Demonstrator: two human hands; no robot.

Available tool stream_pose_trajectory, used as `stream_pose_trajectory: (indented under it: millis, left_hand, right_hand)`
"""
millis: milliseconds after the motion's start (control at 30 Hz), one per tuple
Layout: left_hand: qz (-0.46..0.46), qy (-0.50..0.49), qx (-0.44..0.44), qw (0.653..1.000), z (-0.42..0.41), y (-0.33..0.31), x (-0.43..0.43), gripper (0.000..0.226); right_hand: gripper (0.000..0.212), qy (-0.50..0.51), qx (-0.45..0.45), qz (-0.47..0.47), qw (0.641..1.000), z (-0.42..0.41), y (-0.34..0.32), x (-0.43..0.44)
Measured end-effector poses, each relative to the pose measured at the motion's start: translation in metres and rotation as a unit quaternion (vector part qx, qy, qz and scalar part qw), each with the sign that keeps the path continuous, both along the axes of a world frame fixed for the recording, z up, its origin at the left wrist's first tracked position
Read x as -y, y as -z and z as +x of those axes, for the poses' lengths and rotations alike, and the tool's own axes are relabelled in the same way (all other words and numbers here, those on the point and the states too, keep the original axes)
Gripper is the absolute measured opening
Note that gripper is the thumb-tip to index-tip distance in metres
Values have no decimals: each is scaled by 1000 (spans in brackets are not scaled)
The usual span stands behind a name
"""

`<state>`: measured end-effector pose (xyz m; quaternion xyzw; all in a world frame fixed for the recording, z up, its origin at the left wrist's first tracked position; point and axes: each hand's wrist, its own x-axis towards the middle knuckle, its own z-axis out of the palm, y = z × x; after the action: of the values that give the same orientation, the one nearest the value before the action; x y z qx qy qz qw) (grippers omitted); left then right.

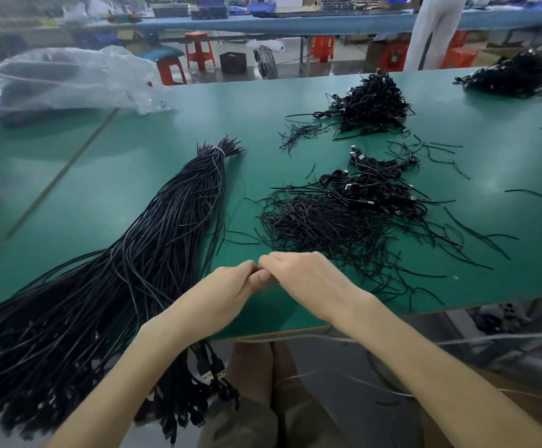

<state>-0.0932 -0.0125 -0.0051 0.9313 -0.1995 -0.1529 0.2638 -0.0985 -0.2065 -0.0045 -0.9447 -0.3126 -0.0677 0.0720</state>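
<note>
Left hand [227, 286] touches right hand [298, 276], grip contents cannot be told; cable bundle [166, 237] beside left, tie pile [328, 221] ahead.

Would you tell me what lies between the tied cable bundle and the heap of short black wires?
In the head view, bare green tabletop separates cable bundle from wire heap, crossed only by a few stray strands.

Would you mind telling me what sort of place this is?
Probably a cable assembly workshop: a tied bundle of black cables lies on a green workbench, with piles of coiled cables and parts bins behind.
</note>
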Motion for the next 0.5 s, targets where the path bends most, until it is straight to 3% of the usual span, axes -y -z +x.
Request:
stream_pose_trajectory:
  millis: [167,267,333,400,500]
  left_hand:
    - [-92,31,-34,995,2,5,-4,57]
    - [-105,0,19,994,4,15,1,46]
    - [-110,-32,67,991,6,21,6,40]
    - [-137,-72,92,984,10,24,9,40]
    - [-190,-112,85,972,16,27,7,45]
  right_hand:
    - [38,-23,6,-42,999,7,0,4]
    - [21,-26,-11,-29,999,12,0,5]
    - [14,-4,-78,11,997,19,-5,7]
    - [31,39,-138,64,988,29,-13,10]
    - [46,124,-124,220,960,46,-26,22]
